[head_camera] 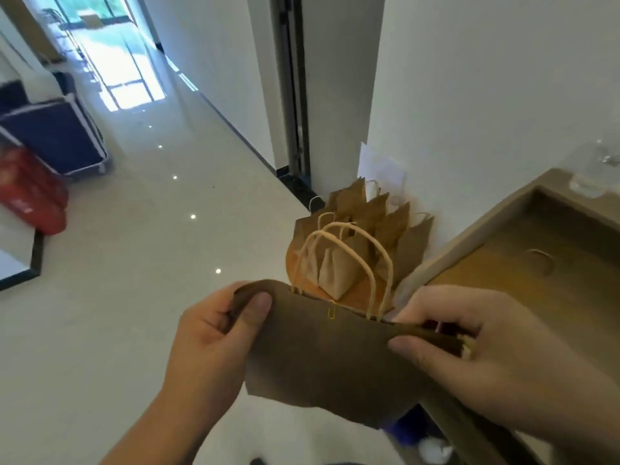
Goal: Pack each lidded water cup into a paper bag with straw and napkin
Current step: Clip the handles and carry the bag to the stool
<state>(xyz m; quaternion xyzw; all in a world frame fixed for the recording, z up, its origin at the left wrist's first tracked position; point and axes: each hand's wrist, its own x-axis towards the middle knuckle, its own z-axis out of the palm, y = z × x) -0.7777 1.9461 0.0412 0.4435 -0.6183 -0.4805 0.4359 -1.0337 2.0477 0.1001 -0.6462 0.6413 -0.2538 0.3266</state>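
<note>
Currently I am holding one brown paper bag (322,350) in mid-air, near me. Left hand (208,333) is pinching its top left corner; right hand (486,357) is pinching the top right. Yellow clip (331,312) is sitting on its rim. Beyond, more bags (389,226) are standing on a round stool (360,298) beside the desk (503,273); a clear cup (593,172) is sitting far right.

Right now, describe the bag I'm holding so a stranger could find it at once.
Left of the wooden table, the left hand and right hand hold a brown bag in the air. Unlike the bags standing by the wall, it has a yellow clip on its top edge.
</note>
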